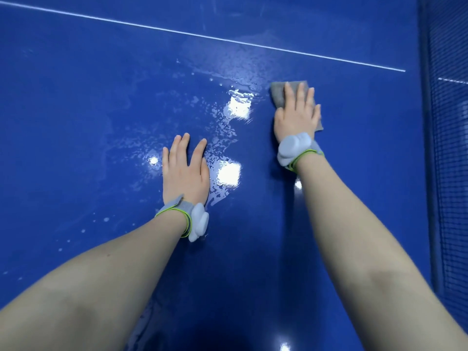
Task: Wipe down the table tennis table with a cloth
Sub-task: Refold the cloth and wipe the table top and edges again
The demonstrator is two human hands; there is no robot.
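The blue table tennis table fills the view, with a thin white line running across its far part. A grey cloth lies flat on the table at the right. My right hand presses down on it with straight, spread fingers, covering most of it. My left hand rests flat on the bare table, fingers straight, with nothing under it. Wet streaks and droplets glisten between the two hands.
The dark blue net stands along the right edge of the table. Small water drops dot the surface at the left. Bright light reflections shine on the wet patch. Both wrists wear white sensor bands.
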